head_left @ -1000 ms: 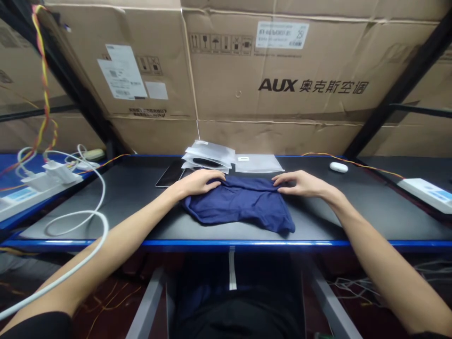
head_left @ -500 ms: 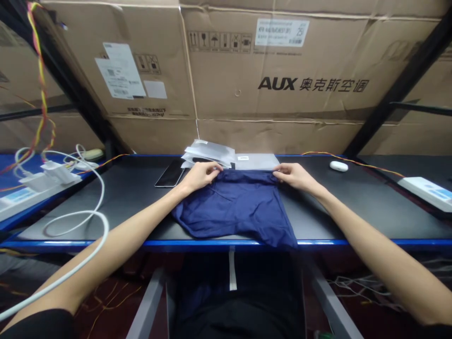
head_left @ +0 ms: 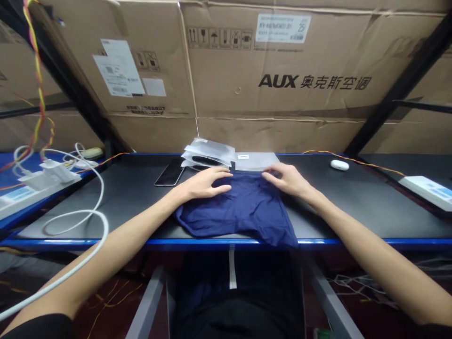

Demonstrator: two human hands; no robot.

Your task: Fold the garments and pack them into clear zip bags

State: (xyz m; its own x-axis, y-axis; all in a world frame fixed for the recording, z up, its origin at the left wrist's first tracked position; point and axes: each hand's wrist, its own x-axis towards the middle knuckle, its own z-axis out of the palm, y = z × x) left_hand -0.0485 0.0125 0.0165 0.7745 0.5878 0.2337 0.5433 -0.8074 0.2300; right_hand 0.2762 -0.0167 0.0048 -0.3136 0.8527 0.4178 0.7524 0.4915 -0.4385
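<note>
L hand (head_left: 209, 182), nr the phone (head_left: 170, 173), lies w/ thumb & fingers spread on the blue cloth (head_left: 238, 209); light pressure'd avoid dragging creases. Cloth's on the table (head_left: 127, 188), near-right corner lapping the front edge. R hand (head_left: 287, 180)'s at its far-right corner; from here, can't tell if pinching. I'd smooth outward.

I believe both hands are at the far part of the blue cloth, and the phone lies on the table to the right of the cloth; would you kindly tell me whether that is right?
Not quite: the phone lies on the table to the left of the blue cloth, as the head view shows. The left hand and right hand are indeed at its far part.
</note>
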